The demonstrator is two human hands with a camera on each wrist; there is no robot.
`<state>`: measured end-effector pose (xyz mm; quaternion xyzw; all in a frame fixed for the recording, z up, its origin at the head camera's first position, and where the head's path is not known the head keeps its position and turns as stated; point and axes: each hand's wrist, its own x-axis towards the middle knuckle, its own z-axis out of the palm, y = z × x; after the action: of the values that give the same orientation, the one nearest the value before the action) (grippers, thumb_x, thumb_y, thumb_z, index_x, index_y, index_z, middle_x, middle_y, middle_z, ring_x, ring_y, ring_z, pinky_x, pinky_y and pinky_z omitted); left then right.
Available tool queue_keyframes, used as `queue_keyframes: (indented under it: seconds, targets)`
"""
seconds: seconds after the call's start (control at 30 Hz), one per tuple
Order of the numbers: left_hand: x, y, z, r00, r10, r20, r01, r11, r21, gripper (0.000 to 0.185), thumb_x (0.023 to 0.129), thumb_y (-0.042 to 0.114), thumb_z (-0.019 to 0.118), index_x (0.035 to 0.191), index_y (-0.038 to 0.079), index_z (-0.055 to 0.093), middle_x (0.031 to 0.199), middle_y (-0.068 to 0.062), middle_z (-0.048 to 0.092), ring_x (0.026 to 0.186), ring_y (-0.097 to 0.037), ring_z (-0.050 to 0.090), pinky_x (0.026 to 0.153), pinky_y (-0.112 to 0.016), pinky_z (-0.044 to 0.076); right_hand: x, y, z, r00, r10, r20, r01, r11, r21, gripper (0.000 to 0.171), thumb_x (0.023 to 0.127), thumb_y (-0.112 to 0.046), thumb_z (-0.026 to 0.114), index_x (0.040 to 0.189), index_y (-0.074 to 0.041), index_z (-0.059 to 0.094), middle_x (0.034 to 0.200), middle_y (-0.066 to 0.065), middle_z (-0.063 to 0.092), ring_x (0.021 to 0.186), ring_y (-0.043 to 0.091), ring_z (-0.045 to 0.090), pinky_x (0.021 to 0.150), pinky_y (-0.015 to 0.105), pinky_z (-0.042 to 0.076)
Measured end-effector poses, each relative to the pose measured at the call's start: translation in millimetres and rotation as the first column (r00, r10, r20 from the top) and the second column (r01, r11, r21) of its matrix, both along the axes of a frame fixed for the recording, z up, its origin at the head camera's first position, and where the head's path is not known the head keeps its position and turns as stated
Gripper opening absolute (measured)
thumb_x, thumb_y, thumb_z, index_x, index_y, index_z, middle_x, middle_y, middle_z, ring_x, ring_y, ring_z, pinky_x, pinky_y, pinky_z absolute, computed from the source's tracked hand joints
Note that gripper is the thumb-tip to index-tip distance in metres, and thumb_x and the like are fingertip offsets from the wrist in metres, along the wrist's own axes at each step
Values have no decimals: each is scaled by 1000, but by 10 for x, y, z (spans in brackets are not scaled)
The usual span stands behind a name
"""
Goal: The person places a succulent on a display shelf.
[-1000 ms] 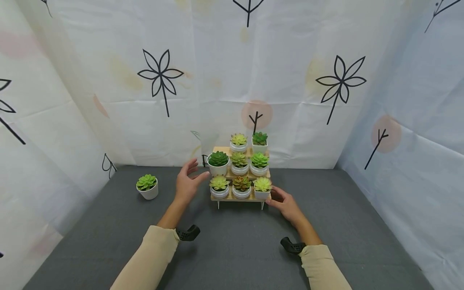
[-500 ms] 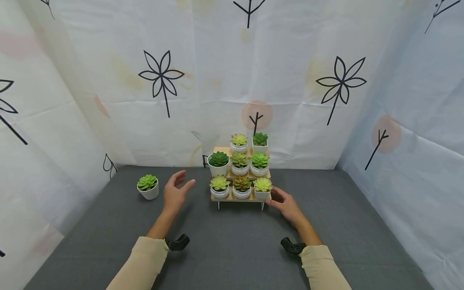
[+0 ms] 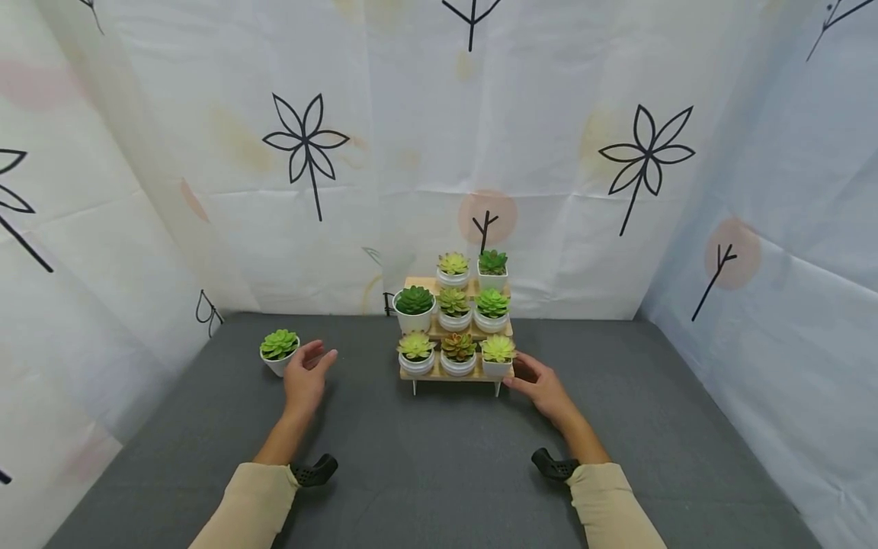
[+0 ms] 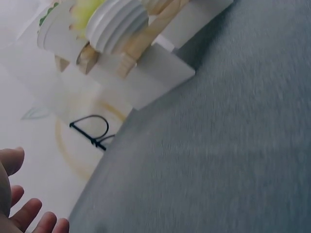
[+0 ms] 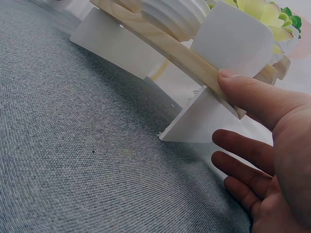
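Observation:
A three-tier wooden plant stand [image 3: 428, 375] with white legs bears several small artificial succulents in white pots. My right hand [image 3: 545, 393] holds its right end at the lowest tier. In the right wrist view the thumb [image 5: 252, 94] presses the wooden edge beside a white pot [image 5: 233, 36]; three other fingers are bent loosely below, and the index finger is hidden. My left hand [image 3: 304, 385] stands at the right side of a lone potted succulent [image 3: 277, 347] on the left, overlapping its pot in the head view. The left fingers are relaxed, thumb apart, holding nothing.
A dark grey cloth [image 3: 446, 473] covers the table. White patterned fabric [image 3: 384, 152] hangs behind and along both sides, with the stand near the back edge. A dark green succulent [image 3: 414, 301] in a larger pot stands at the stand's left on the middle tier.
My left hand has moved left and slightly toward me, from beside the stand to the lone potted succulent. The right hand has stayed at the stand's right end.

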<state>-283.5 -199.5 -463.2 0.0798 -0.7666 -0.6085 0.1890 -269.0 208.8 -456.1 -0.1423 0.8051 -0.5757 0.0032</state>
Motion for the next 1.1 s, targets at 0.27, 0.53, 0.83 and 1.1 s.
queue_keyframes:
  seconds: [0.27, 0.53, 0.83, 1.1]
  targets:
    - [18, -193, -80, 999, 47, -12, -48, 997, -53, 42, 95, 17, 66, 129, -5, 55, 124, -25, 57, 113, -30, 53, 85, -23, 40, -170, 101, -232, 999, -33, 13, 32, 999, 8, 61, 92, -12, 68, 145, 1, 42, 134, 24, 53, 119, 38, 52, 94, 46, 45]
    - [72, -338, -145, 995, 101, -10, -102, 984, -149, 41, 92, 24, 70, 123, -1, 62, 118, -19, 63, 102, -22, 56, 73, -14, 40, -6, 43, -7, 1000, -11, -1, 11, 1000, 3, 59, 92, -9, 68, 142, 7, 42, 131, 29, 53, 117, 41, 53, 93, 48, 45]
    - [113, -521, -143, 969, 245, -39, -247, 941, -230, 34, 89, 26, 73, 112, 3, 67, 108, -14, 68, 83, -2, 52, 66, -15, 39, 9, -3, 39, 1000, -16, 4, 16, 1000, 14, 59, 91, -8, 68, 143, 6, 42, 132, 29, 52, 119, 41, 52, 94, 48, 44]
    - [154, -641, -157, 941, 319, -109, -336, 909, -244, 30, 88, 22, 74, 106, -1, 67, 102, -19, 63, 87, -18, 56, 74, -28, 39, -8, -16, 13, 1000, -15, 8, 15, 1000, 2, 59, 91, -7, 68, 142, 7, 42, 132, 29, 53, 118, 41, 52, 93, 47, 45]
